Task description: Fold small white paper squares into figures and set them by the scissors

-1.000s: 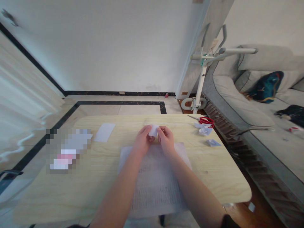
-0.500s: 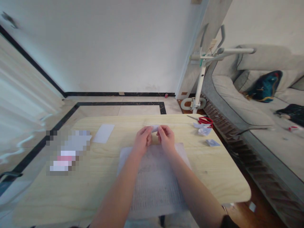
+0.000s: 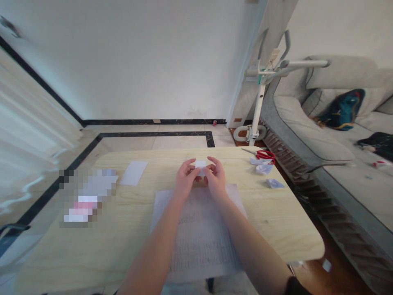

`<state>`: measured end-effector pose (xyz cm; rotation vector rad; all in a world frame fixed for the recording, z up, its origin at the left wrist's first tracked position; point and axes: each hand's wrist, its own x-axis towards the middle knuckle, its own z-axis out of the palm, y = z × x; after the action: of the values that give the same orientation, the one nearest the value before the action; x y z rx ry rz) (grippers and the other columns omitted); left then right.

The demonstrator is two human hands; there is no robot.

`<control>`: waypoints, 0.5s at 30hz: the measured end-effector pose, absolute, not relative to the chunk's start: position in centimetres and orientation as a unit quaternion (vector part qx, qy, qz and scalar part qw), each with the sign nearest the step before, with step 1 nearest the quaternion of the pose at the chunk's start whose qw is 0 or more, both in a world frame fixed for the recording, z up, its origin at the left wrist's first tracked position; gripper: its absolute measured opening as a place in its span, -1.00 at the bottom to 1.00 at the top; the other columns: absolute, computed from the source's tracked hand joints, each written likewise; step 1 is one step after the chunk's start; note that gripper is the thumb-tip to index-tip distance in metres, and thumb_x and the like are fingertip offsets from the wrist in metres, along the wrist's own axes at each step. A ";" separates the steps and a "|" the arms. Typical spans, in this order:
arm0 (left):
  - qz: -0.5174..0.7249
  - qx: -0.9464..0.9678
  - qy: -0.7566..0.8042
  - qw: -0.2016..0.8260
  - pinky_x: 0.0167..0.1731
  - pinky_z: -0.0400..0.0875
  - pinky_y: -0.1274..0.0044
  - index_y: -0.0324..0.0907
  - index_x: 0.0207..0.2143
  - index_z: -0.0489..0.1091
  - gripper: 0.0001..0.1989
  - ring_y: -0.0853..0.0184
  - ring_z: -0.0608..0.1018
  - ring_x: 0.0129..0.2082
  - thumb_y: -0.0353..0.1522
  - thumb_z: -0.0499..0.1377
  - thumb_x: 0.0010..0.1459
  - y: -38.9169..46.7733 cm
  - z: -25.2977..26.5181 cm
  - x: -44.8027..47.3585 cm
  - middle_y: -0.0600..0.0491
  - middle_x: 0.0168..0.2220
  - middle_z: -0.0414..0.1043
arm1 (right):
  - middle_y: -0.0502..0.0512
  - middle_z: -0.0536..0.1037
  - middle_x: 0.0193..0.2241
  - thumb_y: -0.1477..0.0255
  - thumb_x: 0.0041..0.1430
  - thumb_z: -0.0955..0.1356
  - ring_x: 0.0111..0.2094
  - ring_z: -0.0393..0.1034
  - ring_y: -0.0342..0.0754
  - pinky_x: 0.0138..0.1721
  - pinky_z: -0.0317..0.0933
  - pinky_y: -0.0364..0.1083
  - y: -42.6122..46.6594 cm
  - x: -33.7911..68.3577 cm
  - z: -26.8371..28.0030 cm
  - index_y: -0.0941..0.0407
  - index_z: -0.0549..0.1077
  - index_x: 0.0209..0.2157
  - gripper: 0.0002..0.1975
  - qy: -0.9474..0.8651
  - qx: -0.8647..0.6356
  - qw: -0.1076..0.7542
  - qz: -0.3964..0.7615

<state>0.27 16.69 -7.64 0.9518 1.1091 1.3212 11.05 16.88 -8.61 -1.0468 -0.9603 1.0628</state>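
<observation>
Between my two hands is a small folded piece of white paper, held near the far side of the table. My left hand pinches its left side, with the thumb on the near face and the index finger raised. From the right, my right hand grips it the same way, its index finger also lifted. Beneath my wrists and forearms lies a large printed sheet. The paper's lower part is partly covered by my thumbs.
On the wooden table, red-handled scissors, crumpled paper scraps and a folded paper piece lie at the right. A white sheet sits left, beside a blurred-out patch. A grey sofa stands beyond the right edge.
My index fingers have lifted and spread from the paper, and my thumbs have come onto its near face. The paper now shows a taller, squarer face.
</observation>
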 end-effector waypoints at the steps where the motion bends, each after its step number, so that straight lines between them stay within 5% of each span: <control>1: 0.558 0.411 0.471 0.547 -0.48 0.43 0.57 -0.16 -0.07 0.36 -0.56 0.40 0.50 -0.45 -0.29 0.27 -0.06 16.7 -7.6 0.3 0.07 -0.35 0.44 | -0.16 0.30 -0.61 0.44 -0.04 0.36 -0.67 0.15 -0.24 -0.64 0.04 -0.20 16.9 11.1 -8.6 0.08 0.38 -0.14 -0.65 -0.423 -0.458 0.626 0.468; 5: 0.567 0.417 0.480 0.523 -0.46 0.42 0.58 -0.14 0.00 0.34 -0.50 0.42 0.48 -0.47 -0.31 0.26 -0.04 16.8 -7.7 0.2 0.08 -0.38 0.44 | -0.15 0.30 -0.62 0.41 -0.05 0.38 -0.67 0.16 -0.24 -0.63 0.05 -0.20 17.0 11.2 -8.8 0.10 0.43 -0.22 -0.73 -0.435 -0.461 0.614 0.471; 11: 0.567 0.421 0.501 0.500 -0.50 0.37 0.60 -0.21 -0.13 0.43 -0.64 0.44 0.46 -0.50 -0.34 0.24 -0.03 17.0 -7.7 0.2 0.08 -0.43 0.43 | -0.17 0.30 -0.60 0.35 -0.09 0.42 -0.70 0.14 -0.26 -0.68 0.01 -0.21 17.0 11.0 -8.4 0.09 0.41 -0.11 -0.57 -0.417 -0.442 0.600 0.520; 15: 0.587 0.407 0.502 0.488 -0.50 0.34 0.61 -0.17 -0.05 0.38 -0.56 0.43 0.46 -0.48 -0.35 0.26 -0.06 17.0 -7.8 0.1 0.10 -0.43 0.43 | -0.16 0.32 -0.66 0.30 -0.11 0.42 -0.72 0.11 -0.25 -0.71 -0.02 -0.20 17.0 11.0 -8.1 0.13 0.44 -0.13 -0.55 -0.386 -0.434 0.597 0.554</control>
<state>0.14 17.04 -7.76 0.9891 1.2194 1.4267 11.04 17.00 -8.08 -1.0074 -0.8958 1.2852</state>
